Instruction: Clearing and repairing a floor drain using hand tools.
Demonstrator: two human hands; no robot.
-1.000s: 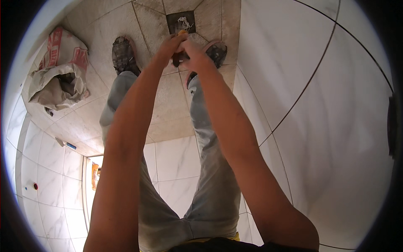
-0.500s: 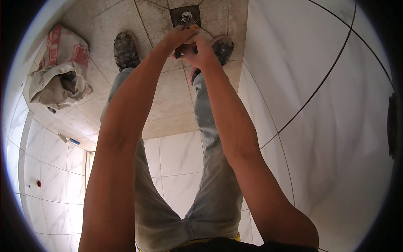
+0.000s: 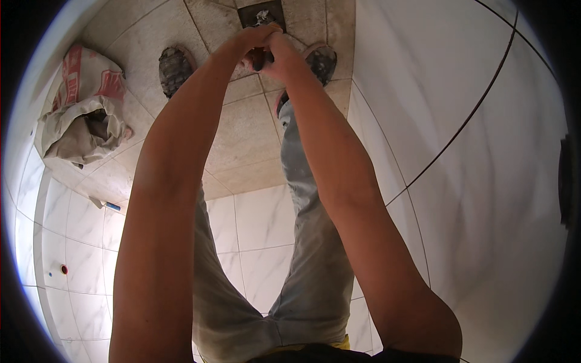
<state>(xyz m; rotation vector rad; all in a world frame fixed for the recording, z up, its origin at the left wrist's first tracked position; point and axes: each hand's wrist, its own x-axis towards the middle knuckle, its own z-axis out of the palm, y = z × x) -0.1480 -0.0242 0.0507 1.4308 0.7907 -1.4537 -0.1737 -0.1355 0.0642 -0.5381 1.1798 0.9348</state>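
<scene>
A pale marbled wall [image 3: 460, 181] flanks the right edge of the tiled floor [image 3: 245, 139]. Near the floor's left edge slumps a white-and-red sack [image 3: 91, 69], its mouth agape. Two dark, dusty shoes [image 3: 175, 69] stand apart towards the far edge; beyond them lies a dark square recess [image 3: 247, 17]. Before it, the hands meet. The right hand [image 3: 279, 57] is curled around a dark tool [image 3: 259, 59]; the left hand [image 3: 259, 37] covers its far part, and I cannot tell whether its hidden fingers clamp. The tool's long axis runs roughly from the person towards the recess, blunt dark end nearest.
</scene>
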